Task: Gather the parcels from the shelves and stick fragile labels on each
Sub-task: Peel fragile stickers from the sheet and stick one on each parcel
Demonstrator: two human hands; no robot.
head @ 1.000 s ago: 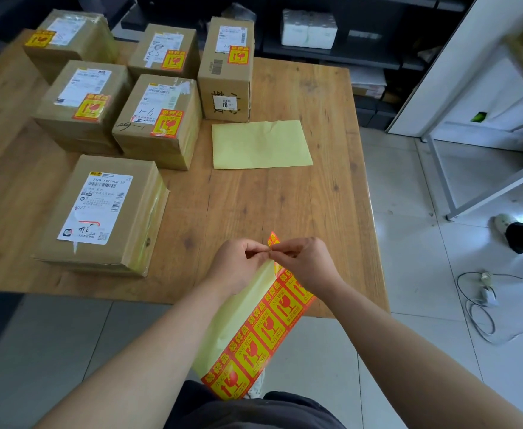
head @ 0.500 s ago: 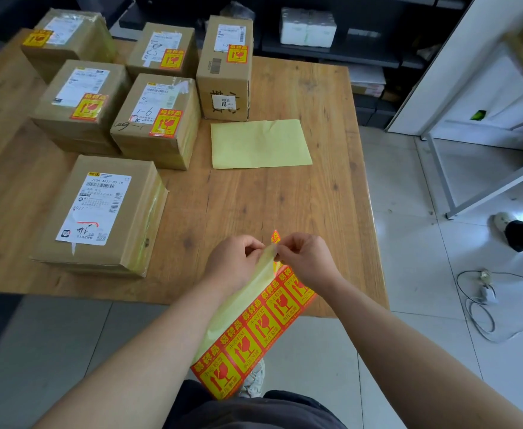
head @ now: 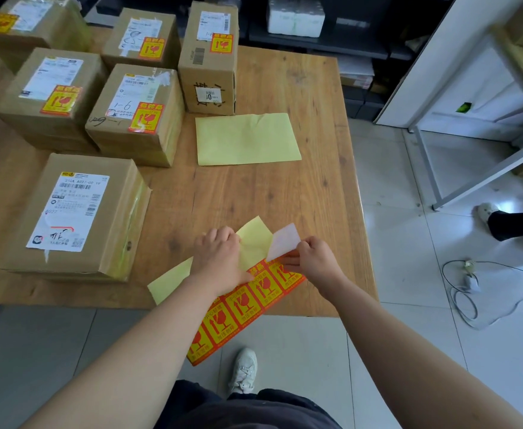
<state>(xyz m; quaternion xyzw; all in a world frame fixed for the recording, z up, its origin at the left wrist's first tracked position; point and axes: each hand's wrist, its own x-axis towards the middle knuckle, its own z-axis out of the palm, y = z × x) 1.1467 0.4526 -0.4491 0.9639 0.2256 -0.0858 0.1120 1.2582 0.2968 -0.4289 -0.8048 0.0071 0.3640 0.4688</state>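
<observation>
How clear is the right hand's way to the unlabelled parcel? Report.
Probably yes: the right hand, pinching a peeled label, has bare tabletop toward the unlabelled parcel; only the left hand lies partly across.

The left forearm [head: 136, 351] and right forearm [head: 408, 351], both bare, reach forward and converge over the near edge of the table [head: 300, 196], toward its near right corner. The left hand [head: 220, 258] lies knuckles up with fingers curled, holding down the label sheet [head: 244, 301]. The right hand [head: 315, 261], just beside it, pinches a lifted label [head: 283, 241] between thumb and fingertips.
</observation>
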